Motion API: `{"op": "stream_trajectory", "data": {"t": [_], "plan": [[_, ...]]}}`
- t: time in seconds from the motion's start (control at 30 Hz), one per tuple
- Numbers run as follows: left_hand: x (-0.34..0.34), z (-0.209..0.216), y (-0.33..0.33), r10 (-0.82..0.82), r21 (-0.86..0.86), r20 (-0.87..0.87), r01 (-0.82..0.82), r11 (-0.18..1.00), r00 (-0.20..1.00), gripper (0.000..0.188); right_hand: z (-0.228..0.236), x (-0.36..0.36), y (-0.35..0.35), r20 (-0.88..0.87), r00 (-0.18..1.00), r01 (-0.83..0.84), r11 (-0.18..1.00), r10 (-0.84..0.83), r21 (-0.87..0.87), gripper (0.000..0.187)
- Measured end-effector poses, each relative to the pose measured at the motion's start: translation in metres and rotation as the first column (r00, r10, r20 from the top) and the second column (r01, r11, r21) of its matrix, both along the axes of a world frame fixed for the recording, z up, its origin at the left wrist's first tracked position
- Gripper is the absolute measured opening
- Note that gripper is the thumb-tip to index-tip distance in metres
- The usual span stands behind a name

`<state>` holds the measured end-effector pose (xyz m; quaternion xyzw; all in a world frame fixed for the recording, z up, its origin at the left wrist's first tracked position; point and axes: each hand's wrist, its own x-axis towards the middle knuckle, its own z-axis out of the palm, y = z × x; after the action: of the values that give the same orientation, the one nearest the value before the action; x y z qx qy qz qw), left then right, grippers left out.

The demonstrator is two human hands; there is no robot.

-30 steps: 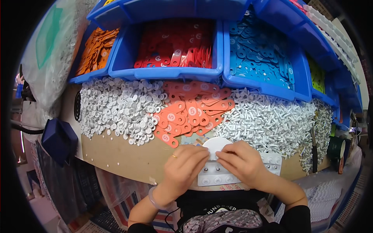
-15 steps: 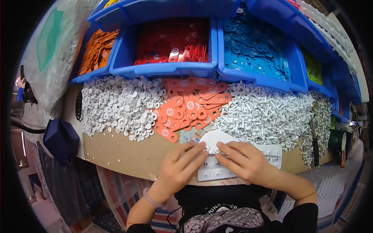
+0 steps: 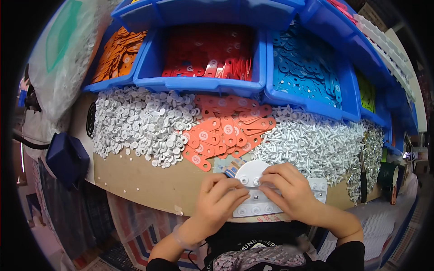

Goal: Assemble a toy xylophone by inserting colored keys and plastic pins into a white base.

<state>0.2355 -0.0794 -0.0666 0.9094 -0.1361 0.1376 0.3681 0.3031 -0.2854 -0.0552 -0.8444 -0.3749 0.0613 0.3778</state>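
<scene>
A white round-topped plastic piece (image 3: 252, 170) with two small round washers on its face stands over a white strip-shaped jig (image 3: 271, 207) at the table's near edge. My left hand (image 3: 217, 198) has its thumb and fingers closed at the piece's lower left. On the other side my right hand (image 3: 289, 189) pinches it beside the right-hand washer. The jig carries a row of round seats along its near side, and a shiny metal stud (image 3: 256, 197) shows between my hands. My fingers hide part of the jig and the lower part of the piece.
Beyond my hands lie piles of white round washers (image 3: 140, 122), salmon-coloured numbered tags (image 3: 226, 131) and white pins (image 3: 307, 140). Blue bins (image 3: 203, 85) of red, orange, blue and green tags stand behind. A black-handled tool (image 3: 363, 180) lies at the right.
The view has shifted slightly. My right fingers have slid to the piece's right side, and my left fingers have drawn lower and left, so both washers show more clearly.
</scene>
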Motion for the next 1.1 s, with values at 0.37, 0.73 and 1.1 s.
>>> {"op": "stream_trajectory", "data": {"t": [0.37, 0.73, 1.1], "plan": [[-0.023, 0.012, 0.076, 0.319, 0.190, -0.251, -0.277, 0.942, 0.914, 0.015, 0.006, 0.010, 0.022, 0.024, 0.993, -0.113, 0.993, 0.114, -0.027, 0.026], [0.045, -0.008, 0.079, 0.395, 0.350, 0.106, -0.407, 0.844, 0.912, 0.011, -0.015, 0.085, 0.129, 0.319, 0.925, -0.163, 0.973, 0.208, -0.162, 0.019], [0.032, -0.019, 0.094, 0.399, -0.050, -0.033, -0.400, 0.915, 0.916, 0.026, -0.048, 0.104, 0.170, 0.270, 0.959, -0.059, 0.993, 0.086, -0.106, 0.012]]}}
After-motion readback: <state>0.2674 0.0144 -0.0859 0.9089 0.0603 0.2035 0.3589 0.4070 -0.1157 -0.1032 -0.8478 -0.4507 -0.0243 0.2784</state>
